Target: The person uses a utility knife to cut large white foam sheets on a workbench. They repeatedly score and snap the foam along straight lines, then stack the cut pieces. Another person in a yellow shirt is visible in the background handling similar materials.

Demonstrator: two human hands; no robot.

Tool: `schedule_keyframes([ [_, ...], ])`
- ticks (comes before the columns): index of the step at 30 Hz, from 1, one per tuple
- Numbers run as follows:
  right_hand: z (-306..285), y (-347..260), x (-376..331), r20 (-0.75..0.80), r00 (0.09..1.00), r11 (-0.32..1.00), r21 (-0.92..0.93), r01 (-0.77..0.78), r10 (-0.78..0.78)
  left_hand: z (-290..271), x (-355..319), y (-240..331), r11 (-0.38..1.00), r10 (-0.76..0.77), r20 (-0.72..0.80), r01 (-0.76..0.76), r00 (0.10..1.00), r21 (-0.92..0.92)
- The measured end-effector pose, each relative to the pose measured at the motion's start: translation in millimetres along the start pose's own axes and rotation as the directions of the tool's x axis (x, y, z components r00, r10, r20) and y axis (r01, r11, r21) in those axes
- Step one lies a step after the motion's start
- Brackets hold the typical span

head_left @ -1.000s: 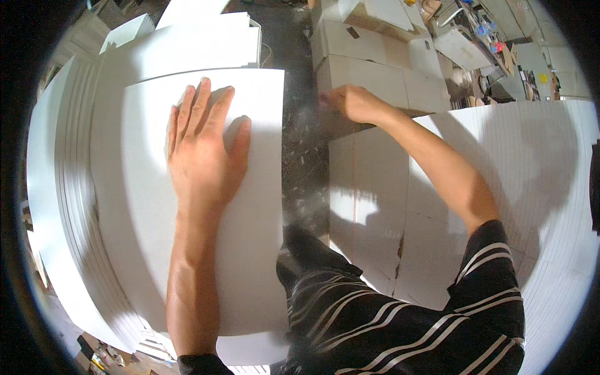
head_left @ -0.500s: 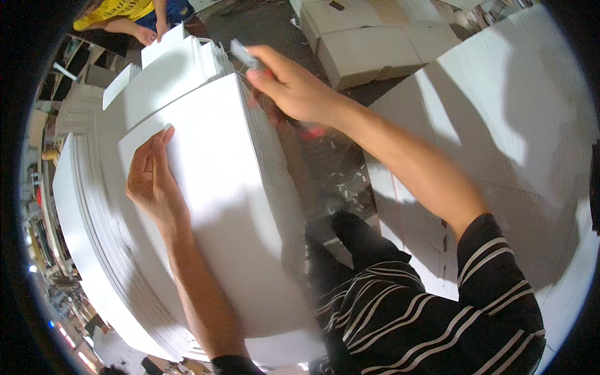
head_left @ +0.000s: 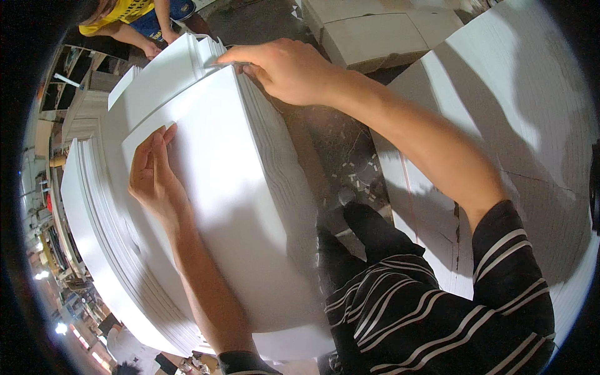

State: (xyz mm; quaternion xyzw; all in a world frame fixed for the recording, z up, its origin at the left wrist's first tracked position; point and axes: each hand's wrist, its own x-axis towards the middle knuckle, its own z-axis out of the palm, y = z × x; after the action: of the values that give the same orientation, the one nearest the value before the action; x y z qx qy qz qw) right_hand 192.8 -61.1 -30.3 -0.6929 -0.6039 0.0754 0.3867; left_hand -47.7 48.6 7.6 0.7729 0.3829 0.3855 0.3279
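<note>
My left hand (head_left: 157,172) rests on the top white panel (head_left: 209,150) of a stack, fingers curled and fingertips together near the panel's left edge. Nothing shows between them. My right hand (head_left: 297,70) is closed at the far right corner of the same panel, with its index finger stretched along the corner. It holds a small grey flat tool, now almost wholly hidden under the fingers. Beneath the top panel, the layered edges of the stack (head_left: 275,144) run down its right side. Another white panel (head_left: 159,78) lies just beyond the top one.
A person in a yellow shirt (head_left: 128,14) has both hands at the stack's far end. More white panels (head_left: 94,231) stand along the left. Large pale stacks (head_left: 500,144) are at the right, with a cardboard-coloured box (head_left: 381,40) beyond. Small scraps (head_left: 356,178) litter the floor.
My right hand has come down and slightly left onto the panel's far corner, covering the grey tool. My left hand has stayed on the panel. The other person's hands have shifted slightly right.
</note>
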Motion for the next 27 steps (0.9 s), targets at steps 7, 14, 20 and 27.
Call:
schedule_keyframes([
  [7, -3.4, -11.3, -10.3, 0.038, 0.997, 0.997, -0.031, 0.068, -0.067, 1.9, 2.7, 0.3, 1.000, -0.025, -0.007, 0.025, 1.000, 0.017],
  [14, -1.3, -60.8, -87.9, 0.195, 0.975, 0.994, 0.038, 0.102, -0.107, 0.7, 5.5, -5.4, 1.000, 0.002, 0.002, -0.002, 1.000, -0.023],
  [20, -9.4, -123.6, -168.2, 0.312, 0.918, 0.968, 0.025, 0.250, -0.246, -1.1, 6.7, -7.3, 0.999, 0.043, 0.002, -0.043, 0.999, 0.026],
  [27, 8.0, -66.0, -128.9, -0.015, 0.999, 0.928, 0.371, -0.029, 0.037, 0.0, 4.6, -5.3, 0.997, 0.017, -0.003, -0.017, 1.000, 0.071],
])
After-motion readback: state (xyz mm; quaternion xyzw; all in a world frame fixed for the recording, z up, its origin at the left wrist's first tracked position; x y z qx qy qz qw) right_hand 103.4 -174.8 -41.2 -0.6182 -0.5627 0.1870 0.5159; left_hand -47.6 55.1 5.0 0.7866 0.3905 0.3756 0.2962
